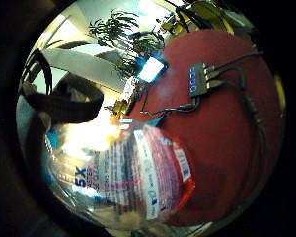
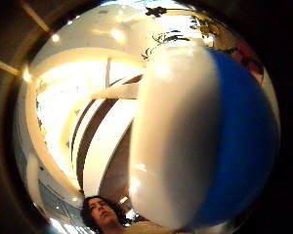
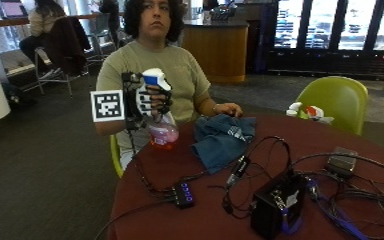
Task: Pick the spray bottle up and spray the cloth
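Outside view: person seated at a round dark-red table (image 3: 352,150). Gloved right hand (image 3: 151,100), left of centre, has its fingers curled round the neck of the spray bottle (image 3: 159,112) and holds it upright, raised off the tabletop in front of the chest. Bottle: white-and-blue trigger head up top, clear body, reddish liquid low down. Blue cloth (image 3: 220,137) lies crumpled mid-frame on the table, just right of the bottle, with the bare left hand (image 3: 226,109) resting at its upper edge. Only this view shows the cloth, a second spray bottle (image 3: 305,111) at the far table edge on the right, a black box (image 3: 276,205) lower right and a lime-green chair (image 3: 335,100).

Little-finger palm view: bottle body (image 1: 133,177) fills the lower part, close to the palm; printed label with "5X", red liquid at one end. Beyond it, red tabletop with a USB hub (image 1: 198,79) showing blue lights, and cables. No cloth visible.

Thumb palm view: the white-and-blue spray head (image 2: 205,136) blocks most of the frame on the right. Table and cloth hidden.
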`<move>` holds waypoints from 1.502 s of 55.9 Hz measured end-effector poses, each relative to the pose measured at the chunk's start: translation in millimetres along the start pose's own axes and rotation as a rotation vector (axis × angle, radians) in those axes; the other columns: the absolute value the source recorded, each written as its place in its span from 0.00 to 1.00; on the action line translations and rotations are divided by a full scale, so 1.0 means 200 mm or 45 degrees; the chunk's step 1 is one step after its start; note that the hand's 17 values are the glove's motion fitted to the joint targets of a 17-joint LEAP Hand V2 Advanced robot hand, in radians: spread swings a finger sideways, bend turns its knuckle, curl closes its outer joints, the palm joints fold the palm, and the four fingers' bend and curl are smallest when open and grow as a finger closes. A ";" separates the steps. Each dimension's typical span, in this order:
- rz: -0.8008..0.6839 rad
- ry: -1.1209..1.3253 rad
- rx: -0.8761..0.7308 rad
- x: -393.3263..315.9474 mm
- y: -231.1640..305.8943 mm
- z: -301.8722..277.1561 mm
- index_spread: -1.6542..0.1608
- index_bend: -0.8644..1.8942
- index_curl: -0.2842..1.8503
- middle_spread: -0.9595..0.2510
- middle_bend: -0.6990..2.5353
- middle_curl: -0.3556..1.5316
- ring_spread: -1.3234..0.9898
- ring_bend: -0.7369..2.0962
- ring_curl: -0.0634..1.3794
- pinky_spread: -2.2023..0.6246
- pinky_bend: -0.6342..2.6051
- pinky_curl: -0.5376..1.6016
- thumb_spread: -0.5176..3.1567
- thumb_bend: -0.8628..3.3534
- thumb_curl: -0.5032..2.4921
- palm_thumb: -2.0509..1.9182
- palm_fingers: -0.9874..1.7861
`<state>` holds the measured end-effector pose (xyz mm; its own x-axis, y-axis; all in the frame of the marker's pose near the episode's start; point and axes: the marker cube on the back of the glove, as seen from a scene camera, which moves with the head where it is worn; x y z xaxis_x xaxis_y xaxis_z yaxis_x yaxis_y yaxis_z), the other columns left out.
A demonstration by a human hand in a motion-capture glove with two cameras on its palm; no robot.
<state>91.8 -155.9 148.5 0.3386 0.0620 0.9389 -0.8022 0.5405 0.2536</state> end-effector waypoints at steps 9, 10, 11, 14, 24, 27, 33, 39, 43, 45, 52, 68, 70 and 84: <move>-0.072 0.267 -0.427 -0.32 0.11 -0.06 0.76 0.43 0.35 0.61 0.38 0.46 0.48 0.45 0.35 0.70 0.29 0.44 0.22 0.20 0.38 0.78 0.86; -0.077 0.309 -0.438 -0.35 0.11 -0.04 0.76 0.44 0.35 0.61 0.38 0.46 0.48 0.45 0.36 0.70 0.30 0.44 0.22 0.20 0.38 0.78 0.86; -0.083 0.346 -0.458 -0.38 0.11 -0.02 0.76 0.44 0.36 0.61 0.39 0.46 0.48 0.45 0.36 0.70 0.30 0.44 0.21 0.20 0.38 0.78 0.86; -0.127 0.449 -0.551 -0.44 0.13 0.04 0.76 0.45 0.36 0.60 0.39 0.46 0.48 0.45 0.37 0.69 0.30 0.45 0.20 0.20 0.38 0.78 0.86; -0.096 0.984 -1.065 -0.51 0.16 0.27 0.76 0.46 0.38 0.60 0.40 0.47 0.47 0.47 0.38 0.69 0.31 0.45 0.17 0.20 0.39 0.78 0.86; -0.054 1.155 -1.168 -0.49 0.15 0.34 0.76 0.46 0.39 0.60 0.41 0.47 0.47 0.47 0.38 0.69 0.31 0.46 0.16 0.20 0.39 0.78 0.85; 0.005 1.455 -1.330 -0.41 0.19 0.50 0.76 0.46 0.39 0.60 0.41 0.47 0.47 0.47 0.38 0.69 0.31 0.46 0.16 0.20 0.40 0.78 0.85; 0.057 1.657 -1.430 -0.31 0.25 0.66 0.76 0.46 0.39 0.60 0.41 0.47 0.47 0.47 0.39 0.69 0.31 0.46 0.16 0.20 0.40 0.78 0.85; 0.090 1.770 -1.515 -0.23 0.29 0.73 0.76 0.46 0.40 0.60 0.41 0.47 0.47 0.47 0.39 0.69 0.31 0.46 0.15 0.20 0.40 0.78 0.85; 0.103 1.819 -1.561 -0.20 0.30 0.77 0.76 0.46 0.40 0.60 0.41 0.47 0.47 0.47 0.39 0.69 0.31 0.46 0.15 0.20 0.40 0.77 0.85; 0.156 1.953 -1.661 -0.06 0.37 0.87 0.76 0.46 0.40 0.60 0.42 0.47 0.47 0.47 0.39 0.69 0.31 0.46 0.15 0.20 0.41 0.77 0.84; 0.251 2.109 -1.835 0.17 0.48 0.98 0.76 0.45 0.40 0.60 0.41 0.46 0.47 0.47 0.39 0.69 0.31 0.46 0.16 0.20 0.41 0.77 0.84; 0.253 2.113 -1.841 0.19 0.49 0.98 0.76 0.45 0.40 0.60 0.41 0.46 0.47 0.47 0.39 0.69 0.31 0.46 0.16 0.20 0.41 0.77 0.84; 0.188 1.882 -1.745 0.07 0.39 0.98 0.76 0.45 0.41 0.60 0.41 0.46 0.47 0.47 0.39 0.69 0.31 0.46 0.16 0.20 0.41 0.77 0.84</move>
<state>-62.5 -276.3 227.2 0.9529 0.2773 -0.1228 -0.2677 0.5793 -0.7699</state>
